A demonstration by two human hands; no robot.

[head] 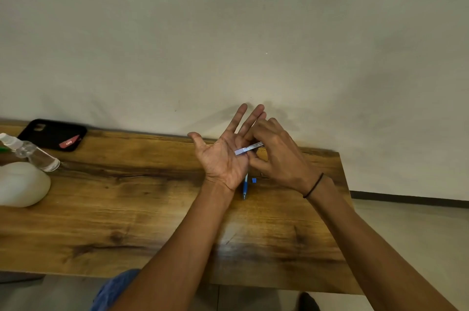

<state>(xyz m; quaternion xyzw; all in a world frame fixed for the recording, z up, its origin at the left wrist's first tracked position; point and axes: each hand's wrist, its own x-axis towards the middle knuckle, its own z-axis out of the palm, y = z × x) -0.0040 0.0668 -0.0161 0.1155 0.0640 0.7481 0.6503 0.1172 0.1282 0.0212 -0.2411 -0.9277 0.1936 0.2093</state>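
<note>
My left hand (223, 155) is held palm up above the wooden table (127, 209), fingers straight and spread. A thin flat white strip with small print (247, 148) lies across that palm. My right hand (276, 158) comes in from the right and pinches the strip's far end between thumb and fingers. Under my hands a blue pen (245, 187) lies on the table, partly hidden by my left wrist, and a small blue cap or piece (254, 180) sits beside it.
At the table's back left lie a black phone case (53, 134), a clear spray bottle (30, 153) on its side and a white rounded object (22, 183). The table ends at the wall behind and at its right edge (345, 183).
</note>
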